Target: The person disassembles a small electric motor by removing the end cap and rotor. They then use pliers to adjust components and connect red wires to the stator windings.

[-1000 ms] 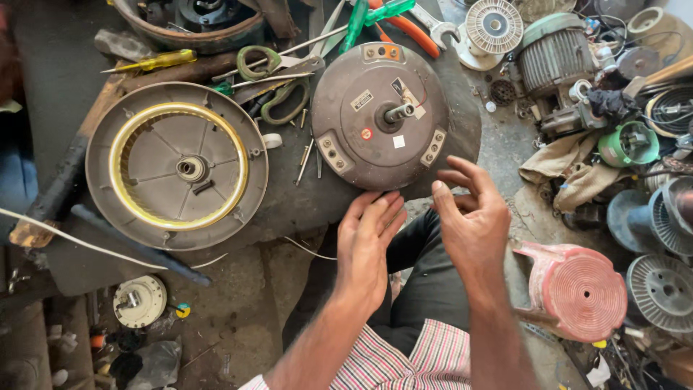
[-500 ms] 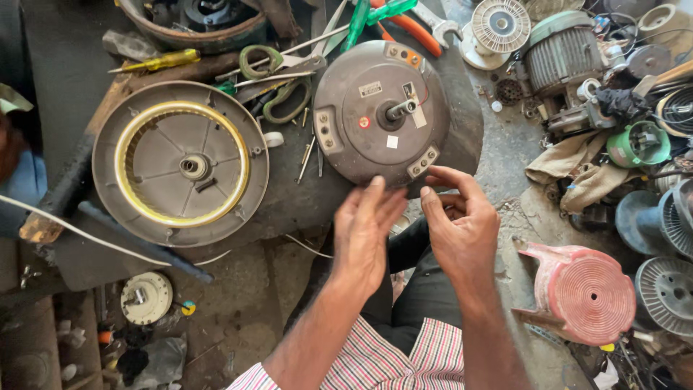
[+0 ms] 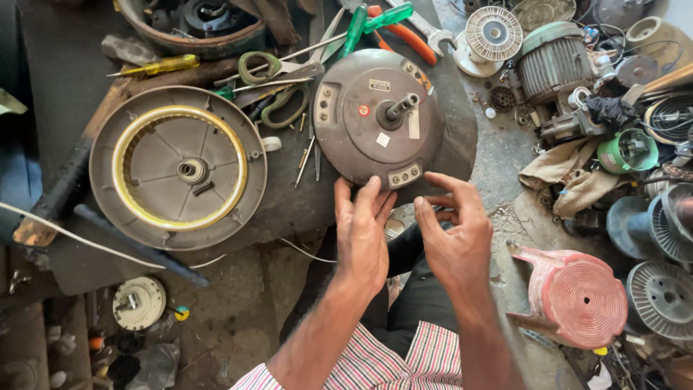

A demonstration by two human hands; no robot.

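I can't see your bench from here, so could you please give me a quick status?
Left hand fingertips on motor housing near edge. Right hand open beside it, holding nothing. Scissors and screwdrivers crowd behind.

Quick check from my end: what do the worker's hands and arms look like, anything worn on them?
Both the left hand and right hand are bare: no gloves, rings or watch visible. Forearms are uncovered. A red-and-white checked garment shows at the frame's bottom edge.

Round motor housing (image 3: 378, 119): matt brown-grey painted metal, dusty, steel shaft bare. Open cover (image 3: 178, 167): dull grey metal, glossy brass-coloured ring inside. Stool (image 3: 577, 295): faded pink plastic, scuffed. Screwdriver (image 3: 160, 66): glossy yellow plastic handle. Rag (image 3: 570, 177): rough beige cloth. Floor (image 3: 231, 318): rough concrete.
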